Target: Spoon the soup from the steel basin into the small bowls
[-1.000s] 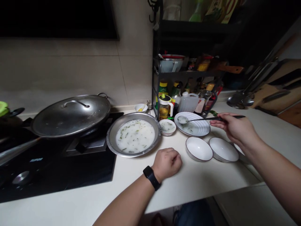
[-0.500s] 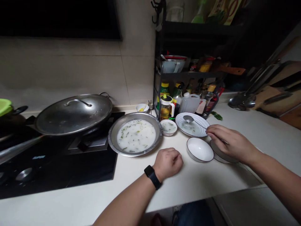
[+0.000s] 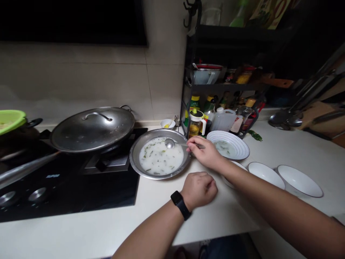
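My right hand grips the handle of a metal ladle, whose bowl is over the milky soup with green bits in a wide steel basin. Whether the ladle touches the soup I cannot tell. My left hand, curled into a fist below a black watch, rests by the counter's front, apart from the basin. A patterned plate behind my right wrist holds some of the same soup. White bowls stand in a row to the right, one partly hidden by my right forearm.
A lidded wok sits on the black stove at left, beside a pot with a green basket. Behind the plate, a dark rack holds bottles and an oil jug. A small dish stands behind the basin.
My right hand has carried the ladle left, from the patterned plate to above the basin. The ladle tipped its soup into the plate earlier. My left fist keeps its place on the counter.
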`<state>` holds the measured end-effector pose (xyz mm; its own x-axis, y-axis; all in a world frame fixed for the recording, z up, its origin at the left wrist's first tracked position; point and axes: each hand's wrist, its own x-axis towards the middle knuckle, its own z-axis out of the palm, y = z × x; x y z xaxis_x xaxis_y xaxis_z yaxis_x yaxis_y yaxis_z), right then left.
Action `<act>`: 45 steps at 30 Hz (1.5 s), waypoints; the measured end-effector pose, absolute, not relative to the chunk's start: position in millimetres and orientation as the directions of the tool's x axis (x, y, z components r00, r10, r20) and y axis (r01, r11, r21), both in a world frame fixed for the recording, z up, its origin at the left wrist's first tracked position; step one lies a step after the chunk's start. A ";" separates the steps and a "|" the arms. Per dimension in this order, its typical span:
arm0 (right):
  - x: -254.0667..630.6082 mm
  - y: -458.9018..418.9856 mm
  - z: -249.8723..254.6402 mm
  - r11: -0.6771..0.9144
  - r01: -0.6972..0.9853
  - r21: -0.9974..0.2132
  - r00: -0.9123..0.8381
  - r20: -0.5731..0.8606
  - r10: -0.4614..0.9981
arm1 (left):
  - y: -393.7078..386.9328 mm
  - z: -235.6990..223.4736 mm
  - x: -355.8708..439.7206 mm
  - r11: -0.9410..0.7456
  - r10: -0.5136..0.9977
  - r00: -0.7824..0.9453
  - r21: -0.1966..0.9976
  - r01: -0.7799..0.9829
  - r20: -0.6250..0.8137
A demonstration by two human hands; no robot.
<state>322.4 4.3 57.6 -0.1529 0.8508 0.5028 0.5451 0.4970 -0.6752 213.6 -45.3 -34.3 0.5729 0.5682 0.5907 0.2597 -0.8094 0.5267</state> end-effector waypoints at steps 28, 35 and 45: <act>321.5 16.4 88.6 0.032 -0.231 -0.972 0.323 -0.046 0.945 | -45.0 -37.6 214.9 -0.842 0.524 0.624 0.460 0.281 0.579; 350.8 7.9 104.2 0.087 -0.193 -0.977 0.386 0.006 0.923 | -44.9 -35.8 214.8 -0.832 0.539 0.611 0.480 0.280 0.579; 421.3 -17.5 110.6 0.100 -0.162 -0.982 0.554 -0.006 0.833 | -44.5 -38.9 214.2 -0.817 0.555 0.607 0.510 0.269 0.569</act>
<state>421.3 -17.5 110.6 0.5535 0.8328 -0.0065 -0.1625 0.1004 -0.9816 214.2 -44.5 -38.9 0.6072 0.5549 0.5687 0.2689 -0.8170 0.5101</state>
